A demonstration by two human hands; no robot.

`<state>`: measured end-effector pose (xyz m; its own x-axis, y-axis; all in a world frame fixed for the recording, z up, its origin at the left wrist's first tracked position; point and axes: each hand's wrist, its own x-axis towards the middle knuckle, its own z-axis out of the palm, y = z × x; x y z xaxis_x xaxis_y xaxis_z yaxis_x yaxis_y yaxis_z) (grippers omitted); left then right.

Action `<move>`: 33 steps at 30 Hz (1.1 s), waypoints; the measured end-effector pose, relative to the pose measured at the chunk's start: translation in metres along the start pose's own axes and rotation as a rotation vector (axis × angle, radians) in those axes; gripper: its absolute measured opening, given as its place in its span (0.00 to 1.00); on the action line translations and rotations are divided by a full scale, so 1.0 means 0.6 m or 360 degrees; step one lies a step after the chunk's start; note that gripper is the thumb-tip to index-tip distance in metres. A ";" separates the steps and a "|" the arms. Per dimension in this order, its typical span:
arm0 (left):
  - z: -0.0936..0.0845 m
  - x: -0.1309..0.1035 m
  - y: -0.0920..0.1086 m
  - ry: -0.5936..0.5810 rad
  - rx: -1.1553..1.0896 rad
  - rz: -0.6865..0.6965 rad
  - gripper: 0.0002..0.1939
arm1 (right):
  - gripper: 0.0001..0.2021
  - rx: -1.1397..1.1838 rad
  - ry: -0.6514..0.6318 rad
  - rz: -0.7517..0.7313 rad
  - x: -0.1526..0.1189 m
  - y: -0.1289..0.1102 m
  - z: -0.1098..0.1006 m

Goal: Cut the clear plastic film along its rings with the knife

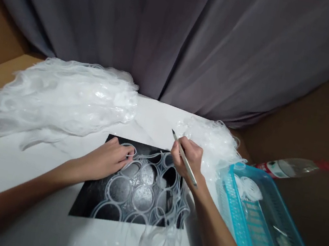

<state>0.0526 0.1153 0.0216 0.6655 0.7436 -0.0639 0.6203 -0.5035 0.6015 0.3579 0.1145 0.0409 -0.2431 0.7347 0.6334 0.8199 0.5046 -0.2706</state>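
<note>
A clear, rubbery sheet with round openings (pixel 132 193) lies over a black rectangular mat (pixel 87 198) on the white table. The sheet's lower right part trails off the mat toward me. My left hand (pixel 114 157) pinches the sheet's upper left edge between thumb and fingers. Over the mat's upper right corner, my right hand (pixel 188 157) is closed around the sheet's edge. A slim pale pen-like tool (pixel 188 167) with a dark tip is also held in that hand, its tip pointing up and left.
A large pile of similar clear sheets (pixel 70 98) lies at the back left, a smaller pile (pixel 212 140) at the back right. A blue basket (pixel 290 204) with white rings stands right, beside a red-capped bottle (pixel 290 168). A grey curtain (pixel 155 32) hangs behind.
</note>
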 end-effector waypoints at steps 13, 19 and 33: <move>-0.038 0.045 -0.034 0.0394 0.0056 -0.0387 0.10 | 0.13 -0.0455 -0.0670 0.0315 -0.030 0.069 0.081; -0.021 0.069 -0.045 0.0366 0.0168 -0.0352 0.10 | 0.13 -0.0350 -0.0644 0.0298 -0.026 0.079 0.059; 0.042 0.055 0.110 0.0073 -0.0260 0.0058 0.18 | 0.15 0.0949 -0.0335 0.0713 -0.095 -0.017 -0.046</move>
<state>0.1258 0.0957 0.0390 0.6644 0.7474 -0.0058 0.5180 -0.4549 0.7244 0.3775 0.0548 0.0276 -0.0967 0.9668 0.2365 0.4599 0.2542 -0.8508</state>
